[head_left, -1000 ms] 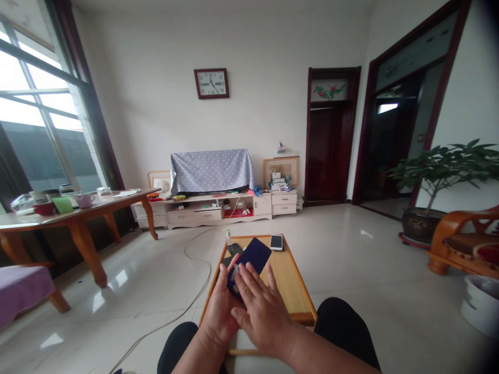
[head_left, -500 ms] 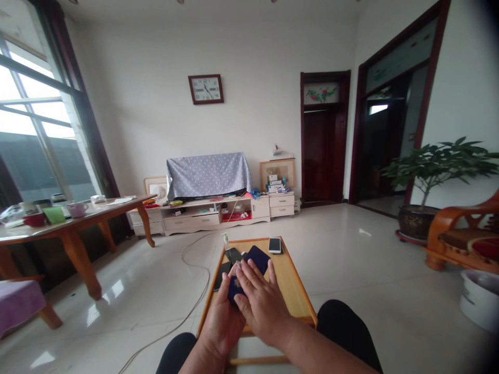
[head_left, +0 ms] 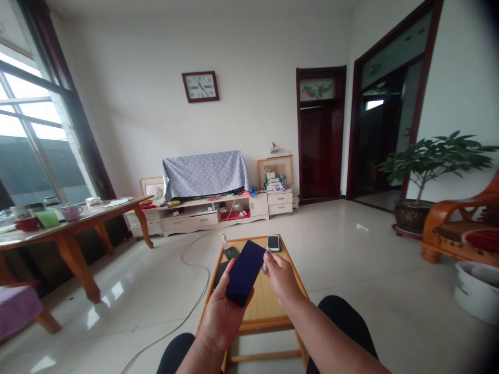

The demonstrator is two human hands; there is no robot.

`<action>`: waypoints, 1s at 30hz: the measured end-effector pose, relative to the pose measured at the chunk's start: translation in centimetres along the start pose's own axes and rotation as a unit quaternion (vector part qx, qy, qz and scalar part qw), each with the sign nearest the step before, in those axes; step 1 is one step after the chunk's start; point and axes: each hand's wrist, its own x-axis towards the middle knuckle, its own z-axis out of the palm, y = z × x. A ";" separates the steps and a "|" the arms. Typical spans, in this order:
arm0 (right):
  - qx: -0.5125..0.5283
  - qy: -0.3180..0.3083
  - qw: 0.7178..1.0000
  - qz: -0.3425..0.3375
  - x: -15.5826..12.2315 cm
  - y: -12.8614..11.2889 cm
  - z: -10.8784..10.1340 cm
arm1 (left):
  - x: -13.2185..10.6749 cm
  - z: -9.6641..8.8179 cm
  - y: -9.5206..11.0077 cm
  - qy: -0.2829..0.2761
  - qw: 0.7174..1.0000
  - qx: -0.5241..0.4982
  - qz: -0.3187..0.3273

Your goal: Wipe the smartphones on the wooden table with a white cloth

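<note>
My left hand [head_left: 225, 311] is wrapped round a dark blue smartphone [head_left: 246, 272], held tilted above a small wooden table [head_left: 265, 304]. At the phone's upper right edge, my right hand [head_left: 278, 272] pinches a small whitish wipe [head_left: 266, 259], which looks like cloth or tissue. Most of the wipe is hidden by the fingers. A white phone with a dark screen [head_left: 273, 242] lies at the table's far right. Along the left side are a small pump bottle [head_left: 224, 240] and dark flat items [head_left: 220, 272], partly covered by my left hand and the held phone.
A cable [head_left: 195, 298] runs over the tiled floor left of the table. Further left stands a larger wooden table [head_left: 117, 208] with cups. A low white cabinet [head_left: 191, 222] lines the wall. At right are a potted plant [head_left: 415, 215], a wooden chair [head_left: 438, 228] and a white bucket [head_left: 475, 296].
My right hand has moved off the phone's face to its right edge, its spread fingers now pinching the wipe. The phone is more fully visible in my left hand. The view has shifted slightly.
</note>
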 end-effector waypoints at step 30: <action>-0.129 -0.208 0.969 -0.029 -3.8 -1.7 0.1 | -0.3 0.2 1.9 0.049 0.967 0.228 0.101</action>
